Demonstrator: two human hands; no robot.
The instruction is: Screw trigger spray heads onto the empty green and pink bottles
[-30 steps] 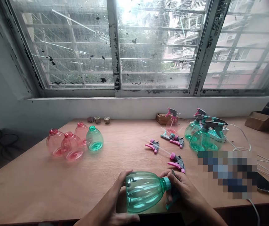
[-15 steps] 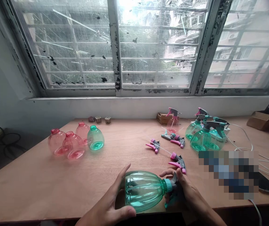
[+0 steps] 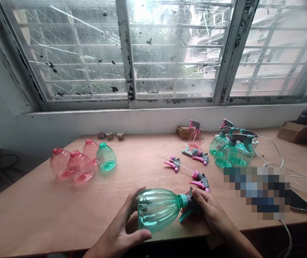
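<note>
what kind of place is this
Looks like a modest indoor workroom: a plywood work table by a barred window, holding empty plastic spray bottles and loose trigger sprayer heads.

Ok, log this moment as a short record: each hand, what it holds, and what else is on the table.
left hand: cups a green plastic bottle
right hand: grips a teal trigger sprayer head at the bottle's neck
surface: wooden table
nearby: three pink bottles, loose pink trigger heads, assembled green spray bottles
</note>
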